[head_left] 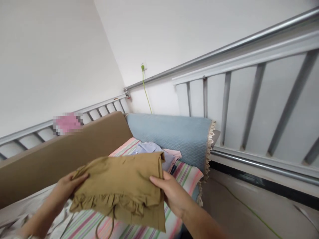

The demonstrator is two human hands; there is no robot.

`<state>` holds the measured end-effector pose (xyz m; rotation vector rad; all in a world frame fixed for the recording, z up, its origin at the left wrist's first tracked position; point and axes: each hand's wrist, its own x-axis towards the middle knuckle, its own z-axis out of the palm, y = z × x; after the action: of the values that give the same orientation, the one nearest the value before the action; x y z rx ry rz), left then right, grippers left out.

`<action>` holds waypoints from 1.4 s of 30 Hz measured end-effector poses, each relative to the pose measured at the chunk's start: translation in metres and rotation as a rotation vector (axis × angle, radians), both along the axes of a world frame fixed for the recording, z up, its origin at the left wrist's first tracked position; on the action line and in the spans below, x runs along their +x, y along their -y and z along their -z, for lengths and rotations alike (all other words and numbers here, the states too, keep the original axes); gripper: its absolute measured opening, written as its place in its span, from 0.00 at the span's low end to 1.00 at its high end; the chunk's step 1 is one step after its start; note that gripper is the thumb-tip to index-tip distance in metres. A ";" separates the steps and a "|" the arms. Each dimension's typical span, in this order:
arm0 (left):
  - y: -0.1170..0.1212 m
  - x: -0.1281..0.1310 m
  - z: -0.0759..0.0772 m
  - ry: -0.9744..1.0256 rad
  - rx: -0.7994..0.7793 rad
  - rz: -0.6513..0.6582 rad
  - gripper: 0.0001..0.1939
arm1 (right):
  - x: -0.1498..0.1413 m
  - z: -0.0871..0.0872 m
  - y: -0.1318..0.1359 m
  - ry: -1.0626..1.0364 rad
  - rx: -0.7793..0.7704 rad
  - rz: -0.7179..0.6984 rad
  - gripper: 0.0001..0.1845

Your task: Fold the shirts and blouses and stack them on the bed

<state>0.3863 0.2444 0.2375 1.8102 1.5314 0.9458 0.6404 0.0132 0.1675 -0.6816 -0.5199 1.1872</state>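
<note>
Folded khaki drawstring pants (124, 176) are held up between my two hands, above the sofa. A gathered waistband runs along their near side, and a cord loop (106, 225) hangs from it. My left hand (71, 184) grips the left end, thumb on top. On the right edge, my right hand (169, 191) pinches the cloth with its thumb over the fold. Beneath lies a striped cloth (190, 177) in pink, green and white. Behind the pants, a pile of folded light-blue and pink clothes (149, 147) rests on it, partly hidden.
The sofa has a brown backrest (104, 132) and an armrest under a blue lace-edged cover (169, 129). Rumpled pale cloth (32, 205) lies at lower left. White radiators (239, 99) and a pipe line the walls. A green cord (146, 88) hangs from an outlet; another crosses the floor.
</note>
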 end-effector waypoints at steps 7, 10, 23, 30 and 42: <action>-0.086 0.133 -0.006 -0.196 0.236 0.163 0.25 | 0.039 0.051 -0.053 0.254 -0.020 0.494 0.23; -0.125 0.174 0.053 -0.437 0.267 0.187 0.16 | 0.048 0.116 -0.084 0.368 -0.318 0.547 0.18; -0.165 0.215 0.120 -0.507 0.394 0.126 0.21 | 0.059 0.149 -0.103 0.498 -0.408 0.496 0.22; -0.140 0.223 0.130 -0.648 0.344 0.053 0.24 | 0.062 0.170 -0.110 0.513 -0.495 0.437 0.24; -0.010 0.264 0.222 -0.982 0.565 0.603 0.28 | 0.070 0.145 -0.088 0.427 -0.589 0.129 0.20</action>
<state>0.6505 0.2539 0.0159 3.1925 1.0432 0.1448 0.7102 0.1007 0.0226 -1.4731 -0.4676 1.0755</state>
